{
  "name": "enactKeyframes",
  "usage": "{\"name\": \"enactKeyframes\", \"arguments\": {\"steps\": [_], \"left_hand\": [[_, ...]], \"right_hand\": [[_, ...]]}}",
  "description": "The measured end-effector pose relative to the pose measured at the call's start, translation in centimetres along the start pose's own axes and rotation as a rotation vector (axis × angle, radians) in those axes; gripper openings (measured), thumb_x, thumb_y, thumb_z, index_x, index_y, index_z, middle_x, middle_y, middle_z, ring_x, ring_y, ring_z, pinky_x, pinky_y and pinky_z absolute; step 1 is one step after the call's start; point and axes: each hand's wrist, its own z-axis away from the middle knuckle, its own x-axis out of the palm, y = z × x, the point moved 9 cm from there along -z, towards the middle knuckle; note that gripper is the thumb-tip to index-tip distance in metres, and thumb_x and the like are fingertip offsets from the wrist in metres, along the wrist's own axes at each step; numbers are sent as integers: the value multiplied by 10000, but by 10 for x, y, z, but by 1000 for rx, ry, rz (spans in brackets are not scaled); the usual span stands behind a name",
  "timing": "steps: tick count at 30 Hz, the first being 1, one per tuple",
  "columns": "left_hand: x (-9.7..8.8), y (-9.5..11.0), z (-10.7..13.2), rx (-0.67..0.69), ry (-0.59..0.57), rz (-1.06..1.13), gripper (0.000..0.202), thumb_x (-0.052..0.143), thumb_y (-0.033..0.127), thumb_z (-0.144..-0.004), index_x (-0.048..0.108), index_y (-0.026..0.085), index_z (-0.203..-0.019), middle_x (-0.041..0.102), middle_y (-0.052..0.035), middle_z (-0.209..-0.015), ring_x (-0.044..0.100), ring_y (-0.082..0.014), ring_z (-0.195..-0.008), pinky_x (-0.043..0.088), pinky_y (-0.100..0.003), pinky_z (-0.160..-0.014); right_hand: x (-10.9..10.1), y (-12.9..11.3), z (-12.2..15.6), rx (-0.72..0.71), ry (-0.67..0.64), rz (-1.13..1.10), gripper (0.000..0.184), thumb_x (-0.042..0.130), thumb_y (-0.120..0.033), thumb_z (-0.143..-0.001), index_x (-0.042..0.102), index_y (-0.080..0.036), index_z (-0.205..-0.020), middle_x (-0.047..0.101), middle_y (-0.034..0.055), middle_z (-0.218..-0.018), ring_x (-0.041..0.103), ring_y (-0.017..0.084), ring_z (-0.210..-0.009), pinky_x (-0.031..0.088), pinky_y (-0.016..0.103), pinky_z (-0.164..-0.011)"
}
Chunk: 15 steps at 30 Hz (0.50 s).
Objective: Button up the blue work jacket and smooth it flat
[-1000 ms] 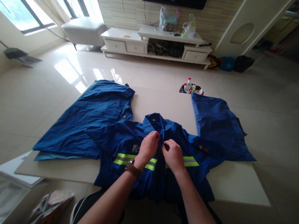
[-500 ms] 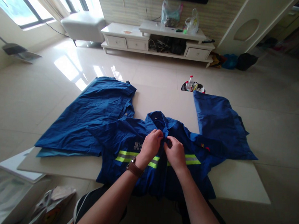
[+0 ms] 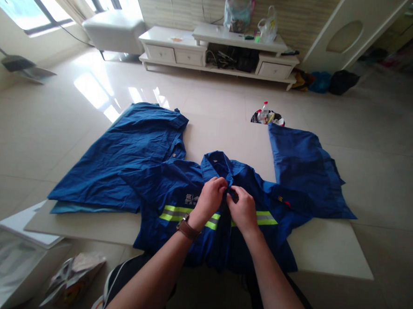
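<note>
A blue work jacket (image 3: 187,186) with yellow and grey reflective bands lies front up across the near edge of the table (image 3: 229,132), its collar pointing away from me. Just below the collar, my left hand (image 3: 211,197) pinches the front placket. My right hand (image 3: 242,207) grips the placket's other side, fingertips close to those of the left. The small part between the fingers is hidden. Left of the jacket rests a pile of blue garments (image 3: 119,154), partly under its sleeve. At the right lies a folded blue garment (image 3: 304,165), touching the other sleeve.
Beyond the table's far edge stands a bin (image 3: 267,117) with bottles in it. A white TV cabinet (image 3: 178,41) and a white stool (image 3: 112,30) line the far wall. A clear-sided box (image 3: 11,264) and a bag (image 3: 75,277) sit on the floor at near left.
Both hands stay at the placket below the collar, with only slight finger movement. The view has shifted a little; the garments lie as before.
</note>
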Motion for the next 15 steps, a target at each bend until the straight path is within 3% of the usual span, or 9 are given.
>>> {"name": "enactKeyframes", "arguments": {"steps": [10,15], "left_hand": [[1,3,0,-13,4,23,167,573,52,-849,682,175,-821,647,-14,-844,593,-115,-773,462,-225,-741],[1,-1,1,-97,40,104,127,661,248,-883,690,158,-797,691,-26,-793,619,-111,-714,475,-215,-687]], "right_hand": [[-1,1,-1,-10,1,-30,303,446,-210,-950,702,-168,-1107,718,112,-1118,671,227,-1030,500,324,-953],[0,0,-1,-13,-11,-8,243,475,-201,-932,703,-177,-1014,713,94,-1009,663,214,-927,496,297,-849]]}}
